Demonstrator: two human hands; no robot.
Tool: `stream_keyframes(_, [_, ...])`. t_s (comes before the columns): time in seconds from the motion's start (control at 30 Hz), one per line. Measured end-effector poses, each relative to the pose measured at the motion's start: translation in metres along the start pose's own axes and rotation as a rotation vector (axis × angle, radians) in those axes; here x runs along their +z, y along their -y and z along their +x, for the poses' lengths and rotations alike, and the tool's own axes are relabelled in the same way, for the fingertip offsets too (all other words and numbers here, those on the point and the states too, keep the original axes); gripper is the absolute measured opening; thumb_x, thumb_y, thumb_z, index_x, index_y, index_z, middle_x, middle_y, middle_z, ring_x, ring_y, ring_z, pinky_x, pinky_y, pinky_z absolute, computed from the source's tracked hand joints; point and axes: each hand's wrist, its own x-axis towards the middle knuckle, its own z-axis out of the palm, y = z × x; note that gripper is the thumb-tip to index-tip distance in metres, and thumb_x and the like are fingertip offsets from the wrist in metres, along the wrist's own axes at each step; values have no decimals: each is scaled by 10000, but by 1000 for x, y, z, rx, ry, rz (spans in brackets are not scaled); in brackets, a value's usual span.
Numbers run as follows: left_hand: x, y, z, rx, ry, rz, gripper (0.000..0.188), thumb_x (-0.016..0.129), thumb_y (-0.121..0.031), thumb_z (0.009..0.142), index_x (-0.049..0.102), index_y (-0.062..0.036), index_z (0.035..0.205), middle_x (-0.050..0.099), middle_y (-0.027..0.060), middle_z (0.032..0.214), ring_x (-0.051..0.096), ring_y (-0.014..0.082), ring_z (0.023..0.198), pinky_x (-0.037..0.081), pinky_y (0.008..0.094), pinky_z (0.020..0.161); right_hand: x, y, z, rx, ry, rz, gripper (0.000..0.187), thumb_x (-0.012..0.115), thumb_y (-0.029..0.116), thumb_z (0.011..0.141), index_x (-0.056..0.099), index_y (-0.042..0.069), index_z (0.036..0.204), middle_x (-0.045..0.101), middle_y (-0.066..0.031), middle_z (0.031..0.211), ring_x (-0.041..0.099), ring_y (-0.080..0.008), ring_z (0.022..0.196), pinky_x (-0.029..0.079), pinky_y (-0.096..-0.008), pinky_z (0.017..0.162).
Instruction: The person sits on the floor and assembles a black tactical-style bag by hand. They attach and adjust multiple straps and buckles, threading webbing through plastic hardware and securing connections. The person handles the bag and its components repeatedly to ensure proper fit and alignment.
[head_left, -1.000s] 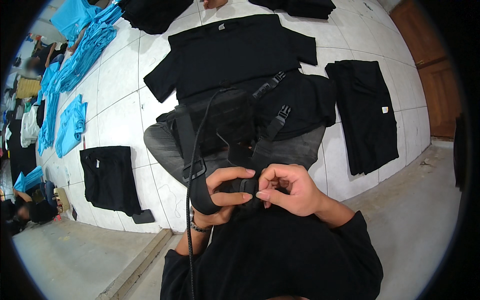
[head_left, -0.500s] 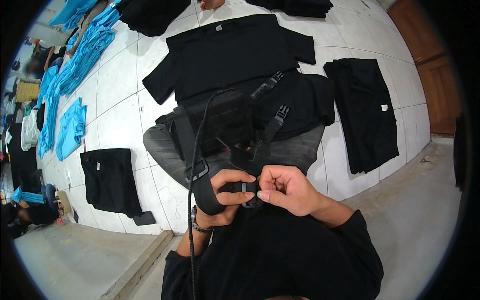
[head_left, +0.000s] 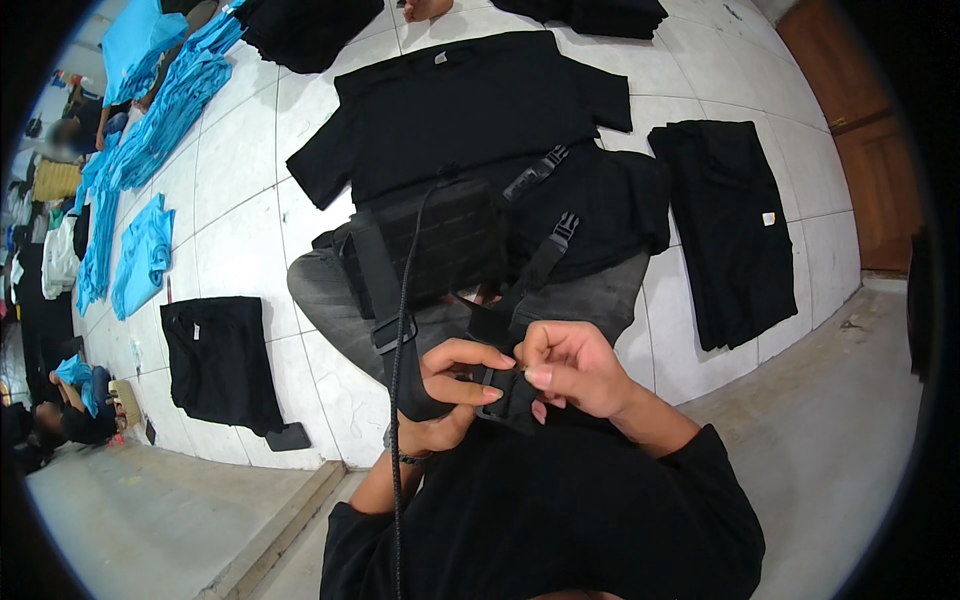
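In front of my chest my left hand [head_left: 452, 385] pinches a black strap buckle [head_left: 490, 380] between thumb and fingers. My right hand [head_left: 580, 368] is closed at the black webbing strap [head_left: 518, 404] beside that buckle, thumb against fingertips. A black bag [head_left: 435, 255] rests on my crossed legs, its wide strap running down past my left hand. A thin braided cord [head_left: 408, 300] hangs over the bag and my left wrist. Two straps with black side-release clips [head_left: 564, 226] lie to the right of the bag.
A black T-shirt [head_left: 470, 110] is spread ahead of me on the tiled floor. Folded black garments lie at left [head_left: 222, 365] and right [head_left: 730, 235]. Light-blue garments [head_left: 145, 255] and other people are farther left. A wooden door [head_left: 875, 185] stands at right.
My right hand has risen slightly, and the buckle and strap have tilted. More strap now shows below my right fingers. At far left, people have shifted the blue cloth they handle.
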Motion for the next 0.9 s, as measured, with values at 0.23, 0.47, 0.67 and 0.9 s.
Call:
stream_keyframes(0.23, [-9, -16, 5, -112, 116, 265, 124, 692, -62, 904, 744, -114, 1004, 729, 200, 1199, 744, 279, 1021, 579, 340, 813, -4, 24, -4, 126, 48, -720, 207, 784, 171, 1012, 669, 43, 896, 586, 73, 738, 456, 2, 655, 354, -216, 598])
stream_keyframes(0.47, [-7, -12, 13, -43, 129, 165, 162, 683, -31, 879, 731, -82, 1025, 738, 234, 1177, 757, 326, 1025, 593, 362, 828, -5, 11, -4, 53, -17, -368, 187, 750, 135, 1030, 653, 52, 893, 570, 64, 728, 457, 2, 641, 372, -223, 593])
stream_keyframes(0.67, [-2, -7, 2, 71, 26, 238, 325, 655, 150, 828, 694, -59, 1073, 730, 231, 1245, 751, 335, 1081, 604, 360, 825, 2, -9, -1, -158, 3, 56, 150, 704, 96, 1044, 643, 32, 924, 578, -5, 771, 536, -62, 685, 437, -240, 622])
stream_keyframes(0.9, [-6, -8, -2, 63, 14, 201, 329, 665, 130, 846, 711, -77, 1097, 731, 223, 1246, 750, 340, 1067, 599, 410, 871, -10, 7, 4, -132, 84, -320, 270, 759, 176, 1013, 627, 32, 826, 606, -3, 754, 544, -78, 680, 424, -275, 613])
